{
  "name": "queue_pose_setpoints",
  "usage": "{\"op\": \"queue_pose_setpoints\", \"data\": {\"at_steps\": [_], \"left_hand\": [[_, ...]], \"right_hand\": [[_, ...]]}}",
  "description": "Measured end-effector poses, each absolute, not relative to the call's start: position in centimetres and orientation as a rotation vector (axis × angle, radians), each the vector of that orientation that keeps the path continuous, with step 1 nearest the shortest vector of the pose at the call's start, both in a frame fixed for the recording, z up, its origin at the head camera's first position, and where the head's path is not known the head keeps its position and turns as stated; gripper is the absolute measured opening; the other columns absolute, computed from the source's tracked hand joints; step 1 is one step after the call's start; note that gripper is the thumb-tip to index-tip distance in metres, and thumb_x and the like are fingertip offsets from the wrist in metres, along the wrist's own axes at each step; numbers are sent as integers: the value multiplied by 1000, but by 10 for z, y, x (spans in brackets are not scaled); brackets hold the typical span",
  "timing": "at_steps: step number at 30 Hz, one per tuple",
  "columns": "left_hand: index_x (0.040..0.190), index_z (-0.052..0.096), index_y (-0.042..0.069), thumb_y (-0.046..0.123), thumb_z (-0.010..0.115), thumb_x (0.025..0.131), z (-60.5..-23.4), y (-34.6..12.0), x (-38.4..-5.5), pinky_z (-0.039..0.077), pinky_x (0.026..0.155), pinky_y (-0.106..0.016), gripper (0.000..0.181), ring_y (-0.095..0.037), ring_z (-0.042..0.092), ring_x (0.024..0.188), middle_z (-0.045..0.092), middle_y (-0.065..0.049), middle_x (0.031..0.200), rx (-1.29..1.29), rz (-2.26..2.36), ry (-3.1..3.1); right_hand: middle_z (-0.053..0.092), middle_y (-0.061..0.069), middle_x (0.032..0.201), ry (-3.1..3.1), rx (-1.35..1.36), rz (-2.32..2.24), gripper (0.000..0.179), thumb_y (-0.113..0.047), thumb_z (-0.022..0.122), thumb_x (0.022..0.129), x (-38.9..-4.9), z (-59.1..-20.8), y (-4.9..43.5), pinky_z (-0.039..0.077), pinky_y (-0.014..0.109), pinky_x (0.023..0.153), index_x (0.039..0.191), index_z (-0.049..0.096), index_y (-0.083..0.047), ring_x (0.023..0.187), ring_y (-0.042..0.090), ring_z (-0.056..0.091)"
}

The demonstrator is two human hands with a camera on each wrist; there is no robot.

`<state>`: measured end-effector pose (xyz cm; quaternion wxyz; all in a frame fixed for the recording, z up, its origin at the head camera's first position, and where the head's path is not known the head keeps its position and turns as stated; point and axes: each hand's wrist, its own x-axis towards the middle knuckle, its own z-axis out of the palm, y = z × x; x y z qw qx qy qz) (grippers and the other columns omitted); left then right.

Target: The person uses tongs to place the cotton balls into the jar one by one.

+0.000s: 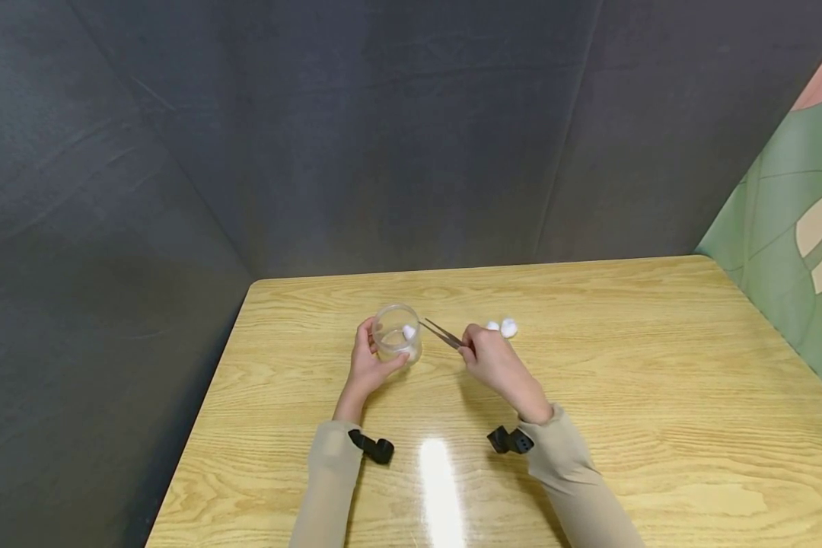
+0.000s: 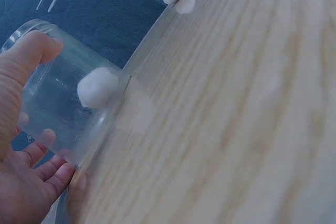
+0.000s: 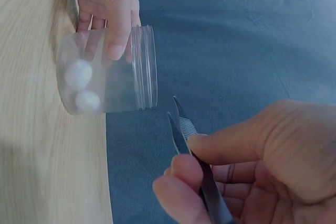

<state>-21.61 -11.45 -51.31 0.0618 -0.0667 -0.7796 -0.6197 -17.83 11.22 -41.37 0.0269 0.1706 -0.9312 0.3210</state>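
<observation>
A clear plastic jar (image 1: 396,329) with a threaded rim and no lid stands on the wooden table. My left hand (image 1: 371,365) grips it, thumb on the near side and fingers round the far side. Inside the jar, near its bottom, lie white cotton balls (image 3: 79,74); the right wrist view shows two. My right hand (image 1: 496,367) pinches metal tweezers (image 3: 185,135) between thumb and fingers. Their tips are apart with nothing between them, beside the jar's mouth in the head view. Loose cotton balls (image 1: 509,327) lie just beyond the right hand, which partly hides them.
The light wooden table (image 1: 657,365) extends widely to the right. Dark cloth (image 1: 411,137) hangs behind it and along its left side. A patterned green surface (image 1: 781,221) is beyond the right edge. Each wrist carries a black camera mount (image 1: 510,440).
</observation>
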Motion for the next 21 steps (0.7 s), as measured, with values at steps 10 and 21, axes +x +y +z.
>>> {"op": "queue_pose_setpoints", "data": {"at_steps": [10,21], "left_hand": [[138,32,7,7,79,70,-513,-115,-219,38,92,-44,83,-32,43,114,42,-17,132,-154,-1874,-2395],[138,31,6,7,79,71,-514,-115,-218,38,92,-48,83,-35,43,115,40,-20,133,-186,-1892,-2377]], "right_hand": [[52,7,67,-2881,508,958,10,3,58,87,-178,-415,124,37,27,49,79,53,-1,55,16,44],[51,6,66,-2885,467,937,11,2,59,86,-176,-415,132,36,27,47,79,52,-2,54,16,44]]}}
